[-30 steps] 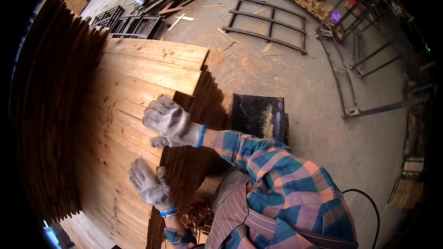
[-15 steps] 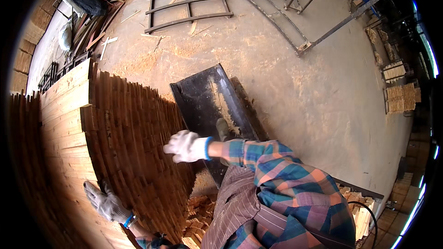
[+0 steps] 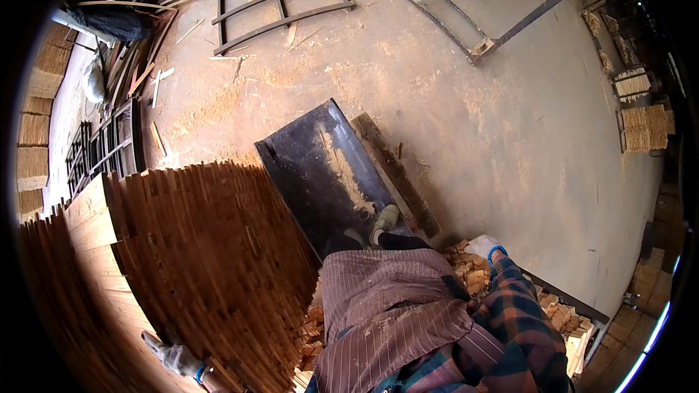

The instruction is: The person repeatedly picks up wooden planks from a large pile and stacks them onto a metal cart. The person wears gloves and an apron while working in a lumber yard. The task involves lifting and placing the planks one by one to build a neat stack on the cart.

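Note:
My left hand [image 3: 175, 357], in a grey-white knit glove with a blue cuff, lies on the pale top of a tall stack of wooden boards [image 3: 218, 247]. Its fingers are stretched out and hold nothing I can see. Out to the right, my right hand [image 3: 482, 247], gloved the same way, is at the far edge of a pile of short wood pieces [image 3: 473, 275]. The fingers of that hand are too small and unclear to read, so any grip stays hidden.
My foot [image 3: 387, 217] stands on a dark, sawdust-strewn platform [image 3: 298, 164], with a wooden beam [image 3: 397, 175] along its right side. Farther off, a metal frame [image 3: 280, 7] lies on the floor. Scrap strips [image 3: 156, 65] lie at the far left. A wheeled metal rack [image 3: 477, 47] stands beyond.
My right hand has swung from in front of the board stack to the wood pieces on the right. My left hand has stayed on the stack's top. The view has shifted.

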Demonstrator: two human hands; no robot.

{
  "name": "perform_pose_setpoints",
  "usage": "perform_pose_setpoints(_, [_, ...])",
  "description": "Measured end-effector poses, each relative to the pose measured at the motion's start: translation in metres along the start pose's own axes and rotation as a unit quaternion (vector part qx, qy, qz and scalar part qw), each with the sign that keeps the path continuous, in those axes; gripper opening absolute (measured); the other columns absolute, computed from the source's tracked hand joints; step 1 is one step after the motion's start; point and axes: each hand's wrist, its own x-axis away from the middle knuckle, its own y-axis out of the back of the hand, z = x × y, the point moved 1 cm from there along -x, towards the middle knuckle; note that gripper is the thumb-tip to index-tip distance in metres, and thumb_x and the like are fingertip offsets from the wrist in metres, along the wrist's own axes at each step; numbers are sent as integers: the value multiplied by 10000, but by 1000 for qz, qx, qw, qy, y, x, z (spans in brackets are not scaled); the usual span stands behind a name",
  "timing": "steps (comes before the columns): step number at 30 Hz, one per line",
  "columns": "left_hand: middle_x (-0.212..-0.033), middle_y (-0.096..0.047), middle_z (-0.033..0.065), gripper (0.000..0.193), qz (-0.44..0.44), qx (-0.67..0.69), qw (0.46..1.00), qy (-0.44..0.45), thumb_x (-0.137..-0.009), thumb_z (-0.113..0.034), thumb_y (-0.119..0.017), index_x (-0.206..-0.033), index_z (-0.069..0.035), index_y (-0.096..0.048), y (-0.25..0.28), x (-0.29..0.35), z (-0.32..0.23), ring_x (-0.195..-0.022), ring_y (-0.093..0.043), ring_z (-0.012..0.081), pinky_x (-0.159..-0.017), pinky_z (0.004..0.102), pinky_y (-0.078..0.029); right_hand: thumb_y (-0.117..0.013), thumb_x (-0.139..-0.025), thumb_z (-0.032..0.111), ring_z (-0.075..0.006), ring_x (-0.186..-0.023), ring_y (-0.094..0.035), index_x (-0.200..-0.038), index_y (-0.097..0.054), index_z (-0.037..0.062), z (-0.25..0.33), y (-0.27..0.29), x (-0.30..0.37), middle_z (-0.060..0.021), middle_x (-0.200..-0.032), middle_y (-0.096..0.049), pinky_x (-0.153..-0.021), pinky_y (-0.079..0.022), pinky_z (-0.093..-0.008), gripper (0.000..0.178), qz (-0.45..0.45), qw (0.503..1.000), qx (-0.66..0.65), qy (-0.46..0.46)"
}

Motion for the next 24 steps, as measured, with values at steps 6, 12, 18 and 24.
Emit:
perform_pose_setpoints(6, [-1480, -482, 103, 584, -83, -24, 996, -30, -964, -238, -562, -1506, -120, -383, -25, -22, -21, -1246, -564, 266, -969, 328, -486, -629, -797, 526, -297, -1225, -577, -1252, -674, 173, 14, 36, -31, -109, -1287, -642, -1062, -426, -395, 578, -9, 983, -176, -41])
perform_pose_setpoints(12, [-1465, -495, 116, 596, -52, -11, 997, -60, -960, -282, -572, -1501, -112, -389, -91, -19, -102, -1243, -563, 274, -976, 331, -478, -675, -806, 478, -275, -1128, -634, -1230, -685, 107, 11, 86, -56, -137, -1207, -685, -997, -464, -363, 564, -39, 980, -180, -77])
perform_pose_setpoints(18, [-1451, -507, 129, 612, 34, 6, 997, -76, -957, -326, -582, -1496, -105, -395, -180, 10, -169, -1240, -563, 282, -982, 334, -469, -679, -821, 476, -284, -1137, -631, -1251, -673, 99, 16, 130, -143, -141, -1209, -688, -996, -461, -356, 572, -53, 975, -193, -95])
perform_pose_setpoints(24, [-1436, -520, 142, 632, 106, 9, 993, -52, -954, -370, -593, -1491, -98, -401, -253, 38, -200, -1236, -562, 290, -989, 338, -461, -646, -841, 502, -298, -1168, -613, -1260, -673, 161, 36, 180, -236, -123, -1236, -676, -1029, -438, -386, 540, -27, 997, -58, -50])
